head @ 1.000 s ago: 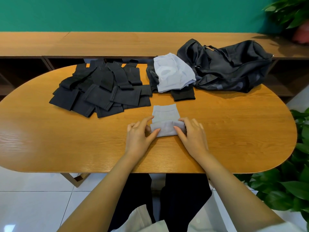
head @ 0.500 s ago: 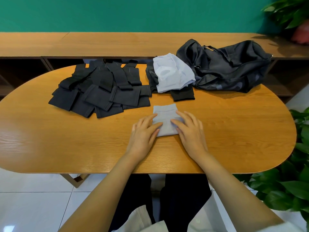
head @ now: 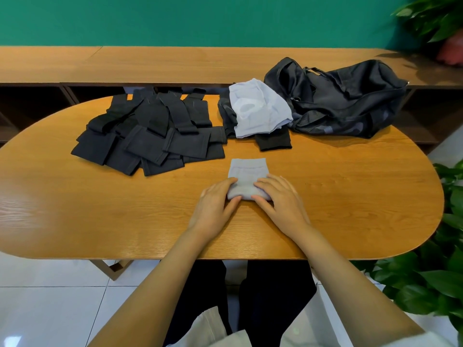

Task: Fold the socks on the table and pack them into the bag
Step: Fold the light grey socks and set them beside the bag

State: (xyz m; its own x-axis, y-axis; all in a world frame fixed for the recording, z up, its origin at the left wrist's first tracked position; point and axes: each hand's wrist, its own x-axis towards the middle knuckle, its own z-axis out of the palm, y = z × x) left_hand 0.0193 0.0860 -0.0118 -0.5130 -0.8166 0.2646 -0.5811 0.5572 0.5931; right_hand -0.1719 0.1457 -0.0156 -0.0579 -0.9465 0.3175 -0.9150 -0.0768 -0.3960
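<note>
A light grey sock [head: 246, 170] lies flat on the wooden table [head: 75, 209] in front of me, its near end rolled up. My left hand [head: 216, 205] and my right hand [head: 281, 202] grip that roll from either side, fingers on top and thumbs at its near edge. A pile of dark socks [head: 150, 136] spreads across the far left of the table. More light grey socks [head: 258, 111] are stacked on dark ones [head: 274, 141] at the far middle. The black bag [head: 338, 101] slumps at the far right, touching that stack.
A long wooden shelf unit [head: 175, 63] runs behind the table under a green wall. Potted plants [head: 441, 271] stand at the right, close to the table's rounded end. White floor tiles show below the near edge.
Half a second ago both hands pressed flat on the folded sock. Now they grip a roll at its near end, and the roll sits farther up the sock than a second ago.
</note>
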